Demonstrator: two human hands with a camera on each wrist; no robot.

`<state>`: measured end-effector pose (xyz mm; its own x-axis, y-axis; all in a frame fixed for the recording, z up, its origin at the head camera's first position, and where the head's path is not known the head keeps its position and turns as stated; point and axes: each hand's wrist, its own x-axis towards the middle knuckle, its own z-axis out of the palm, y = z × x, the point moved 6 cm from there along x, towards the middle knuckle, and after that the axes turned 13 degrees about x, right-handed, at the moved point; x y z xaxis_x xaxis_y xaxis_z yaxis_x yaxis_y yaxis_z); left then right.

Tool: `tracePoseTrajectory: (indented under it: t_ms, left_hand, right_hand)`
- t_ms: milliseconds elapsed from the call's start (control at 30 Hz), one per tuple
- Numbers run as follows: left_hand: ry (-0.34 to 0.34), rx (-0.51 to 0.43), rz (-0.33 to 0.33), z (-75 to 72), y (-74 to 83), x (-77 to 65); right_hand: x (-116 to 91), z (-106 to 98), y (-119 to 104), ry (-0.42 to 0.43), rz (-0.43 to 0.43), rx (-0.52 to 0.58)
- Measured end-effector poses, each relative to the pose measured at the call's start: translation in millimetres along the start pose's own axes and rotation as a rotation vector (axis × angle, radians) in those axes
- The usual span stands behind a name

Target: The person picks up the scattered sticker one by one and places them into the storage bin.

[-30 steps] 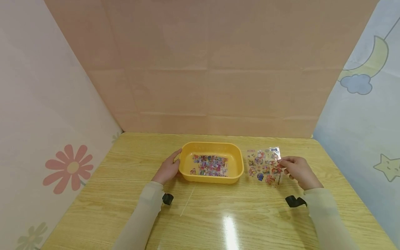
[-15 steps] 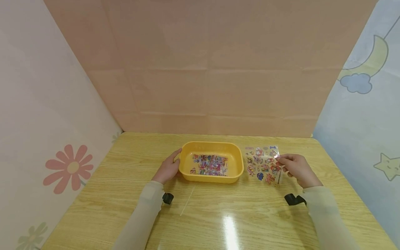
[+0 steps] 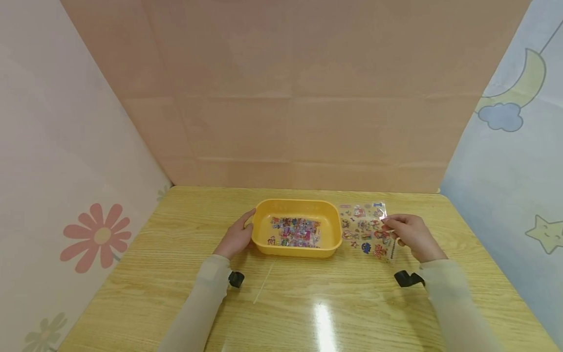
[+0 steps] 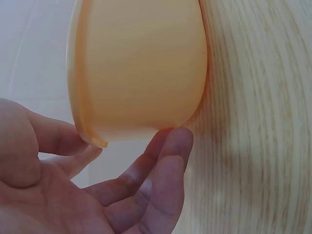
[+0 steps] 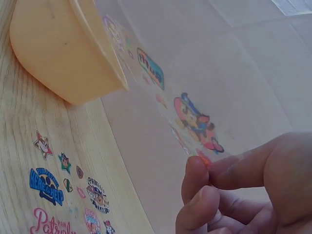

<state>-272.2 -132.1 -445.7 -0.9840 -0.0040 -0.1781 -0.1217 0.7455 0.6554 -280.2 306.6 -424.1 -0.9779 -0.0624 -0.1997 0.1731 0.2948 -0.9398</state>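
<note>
A yellow plastic tub stands on the wooden table, with colourful clear sticker sheets lying inside. My left hand grips the tub's left end; in the left wrist view thumb and fingers lie at the rim and the lower wall. My right hand pinches the right edge of a transparent sticker sheet between thumb and fingertips. That sheet is raised and reaches the tub's right rim. Beneath it, more printed stickers show against the table, on what looks like another clear sheet.
The wooden table backs onto a brown paper-like panel. Patterned side panels flank it left and right. A black strap shows at the left wrist, another strap at the right.
My right hand has moved slightly left with the sticker sheet, bringing it to the tub's rim. The printed stickers beneath have stayed put. The left hand and tub are almost unmoved.
</note>
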Motion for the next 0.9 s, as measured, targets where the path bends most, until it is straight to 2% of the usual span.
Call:
tracePoseTrajectory:
  t_ms: [900]
  left_hand:
    - [0.000, -0.003, 0.003, -0.2, 0.5, -0.1]
  right_hand:
    - [4.2, 21.7, -12.5, -0.015, -0.022, 0.030]
